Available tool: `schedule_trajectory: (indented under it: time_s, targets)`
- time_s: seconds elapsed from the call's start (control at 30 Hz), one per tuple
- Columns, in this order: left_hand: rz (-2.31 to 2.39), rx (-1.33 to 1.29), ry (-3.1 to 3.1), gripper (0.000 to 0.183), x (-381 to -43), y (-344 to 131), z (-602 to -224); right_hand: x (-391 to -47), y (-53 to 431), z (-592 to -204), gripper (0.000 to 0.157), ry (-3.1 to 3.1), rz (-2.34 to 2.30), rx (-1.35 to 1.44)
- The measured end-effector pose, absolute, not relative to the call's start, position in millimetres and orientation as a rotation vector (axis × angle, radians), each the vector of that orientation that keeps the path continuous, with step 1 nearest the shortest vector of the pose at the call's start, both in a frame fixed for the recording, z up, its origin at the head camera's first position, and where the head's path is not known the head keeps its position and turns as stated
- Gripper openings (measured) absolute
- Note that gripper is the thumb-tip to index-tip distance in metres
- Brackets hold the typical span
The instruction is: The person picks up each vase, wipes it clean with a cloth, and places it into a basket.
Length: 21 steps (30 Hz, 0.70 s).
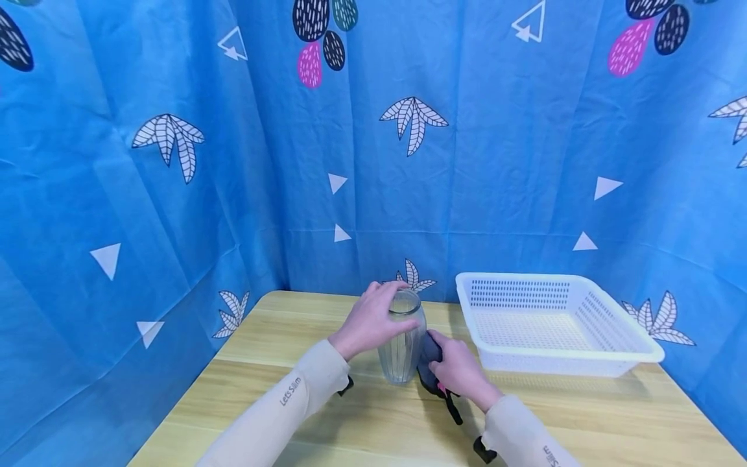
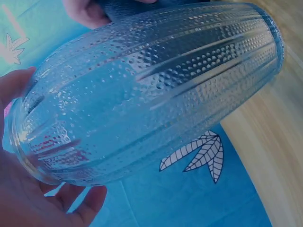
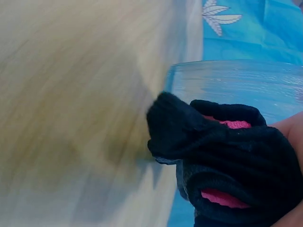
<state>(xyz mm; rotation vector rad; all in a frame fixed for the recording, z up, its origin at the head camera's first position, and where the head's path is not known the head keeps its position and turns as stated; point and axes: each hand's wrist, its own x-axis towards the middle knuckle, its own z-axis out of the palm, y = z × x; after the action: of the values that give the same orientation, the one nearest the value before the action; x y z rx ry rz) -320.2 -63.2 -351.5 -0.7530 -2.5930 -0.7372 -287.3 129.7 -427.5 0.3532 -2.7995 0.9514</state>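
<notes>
A clear ribbed glass vase (image 1: 401,347) stands nearly upright over the table, its dimpled wall filling the left wrist view. My left hand (image 1: 376,319) holds it around the neck, fingers behind and thumb across the front. Close against the vase's right side, my right hand (image 1: 462,371) grips a dark cloth piece with pink lining (image 3: 227,161). Its openings show pink inside, and a black strip (image 1: 453,411) hangs from it toward the table. Whether the vase's base touches the table cannot be told.
A white perforated plastic basket (image 1: 560,354) sits at the back right of the wooden table (image 1: 280,324). Behind the table hangs a blue patterned curtain (image 1: 397,194), which also runs down both sides.
</notes>
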Motion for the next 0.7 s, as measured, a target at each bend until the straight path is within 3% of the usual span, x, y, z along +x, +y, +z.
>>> schedule_trajectory:
  time_s: [0.33, 0.7]
  targets:
    - [-0.798, -0.831, -2.597, 0.066, -317.1, -65.5, -349.4, -276.3, 136.9, -395.6, 0.064, -2.688, 1.186, 0.252]
    - [-0.832, -0.908, -2.592, 0.058, -315.1, -63.4, -345.8, -271.9, 141.3, -368.8, 0.061, -2.477, 0.946, 0.374]
